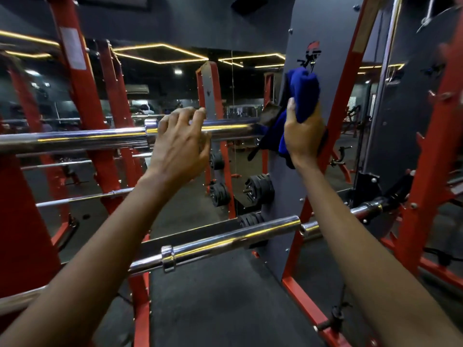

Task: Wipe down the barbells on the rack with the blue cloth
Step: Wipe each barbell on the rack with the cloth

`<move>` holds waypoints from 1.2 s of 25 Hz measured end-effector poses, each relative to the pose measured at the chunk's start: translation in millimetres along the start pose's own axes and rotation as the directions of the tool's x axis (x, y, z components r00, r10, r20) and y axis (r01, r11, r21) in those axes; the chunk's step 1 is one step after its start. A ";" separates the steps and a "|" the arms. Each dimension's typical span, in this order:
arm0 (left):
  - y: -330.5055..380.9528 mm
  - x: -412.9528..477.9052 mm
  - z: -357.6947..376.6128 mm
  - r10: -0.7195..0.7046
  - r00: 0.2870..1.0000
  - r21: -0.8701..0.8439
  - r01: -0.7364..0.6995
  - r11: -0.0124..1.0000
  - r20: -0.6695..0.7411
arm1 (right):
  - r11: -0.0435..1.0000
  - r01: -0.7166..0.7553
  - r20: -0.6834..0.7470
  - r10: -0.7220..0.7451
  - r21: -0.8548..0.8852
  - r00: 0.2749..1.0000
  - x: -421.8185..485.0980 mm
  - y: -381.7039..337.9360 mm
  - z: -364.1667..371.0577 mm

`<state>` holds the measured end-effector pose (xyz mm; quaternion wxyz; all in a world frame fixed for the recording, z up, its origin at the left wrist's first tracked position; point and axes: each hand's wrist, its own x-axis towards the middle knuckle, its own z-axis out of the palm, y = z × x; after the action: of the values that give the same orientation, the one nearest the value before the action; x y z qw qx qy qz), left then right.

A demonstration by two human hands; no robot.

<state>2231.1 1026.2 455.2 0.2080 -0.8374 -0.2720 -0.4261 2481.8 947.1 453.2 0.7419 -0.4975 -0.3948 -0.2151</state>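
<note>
Blue cloth (304, 92) is bunched in the right hand (303, 135), fingers curled round it, raised just beside the inner end of the upper bar (75, 140) near the grey panel (325, 41). The left hand (179, 144) rests over that chrome bar, fingers loosely curved on top, seemingly steadying it. To wipe well, I would wrap the cloth round the bar and draw it along the full length while the left hand stops any roll, then shift the grip. The lower bar (225, 240) waits on the red rack (80, 78) below.
</note>
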 end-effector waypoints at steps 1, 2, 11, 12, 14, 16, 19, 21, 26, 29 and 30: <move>-3.2 12.3 4.9 0.024 0.998 0.054 -0.027 0.998 0.061 | 0.997 0.054 0.095 -0.048 -0.063 0.994 5.8 2.3 7.0; -5.5 20.6 10.3 0.040 0.992 0.107 -0.053 0.993 0.123 | 0.980 0.127 0.181 -0.099 -0.152 0.978 7.0 7.5 12.7; -8.6 24.1 39.6 0.041 0.998 0.349 -0.056 0.935 0.051 | 0.924 0.232 0.141 -0.198 -0.304 0.970 46.2 60.8 11.9; -6.8 25.4 39.6 0.024 0.999 0.350 -0.036 0.936 0.038 | 0.918 0.233 0.131 -0.201 -0.320 0.971 42.6 57.7 17.3; -2.3 27.8 38.2 -0.013 1.000 0.360 0.003 0.933 0.024 | 0.879 0.357 0.250 -0.286 -0.316 0.925 28.7 48.6 26.2; 0.1 27.1 34.6 -0.043 0.998 0.357 0.027 0.934 0.037 | 0.814 0.533 0.485 -0.380 -0.228 0.788 24.8 44.9 25.4; 0.9 26.7 28.4 -0.044 0.994 0.301 0.011 0.954 0.101 | 0.831 0.540 0.577 -0.377 -0.135 0.724 45.5 48.9 15.1; -1.7 27.2 18.9 -0.060 0.990 0.215 0.031 0.976 0.128 | 0.916 0.394 0.499 -0.308 -0.073 0.810 61.2 50.8 6.8; -42.6 20.4 -4.9 -0.229 0.973 0.302 0.224 0.926 -0.022 | 0.885 0.459 0.425 -0.388 -0.075 0.818 54.5 49.1 11.5; -47.5 17.3 1.1 -0.281 0.957 0.244 0.289 0.926 -0.068 | 0.822 0.517 0.498 -0.354 -0.237 0.791 39.1 35.6 34.8; -44.6 17.3 4.0 -0.274 0.956 0.247 0.291 0.924 -0.102 | 0.814 0.526 0.515 -0.350 -0.247 0.783 32.5 29.3 42.4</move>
<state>2213.7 1067.5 472.5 0.2611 -0.7405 -0.4361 -0.4397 2506.2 1000.0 470.7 0.4485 -0.5582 -0.6114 -0.3367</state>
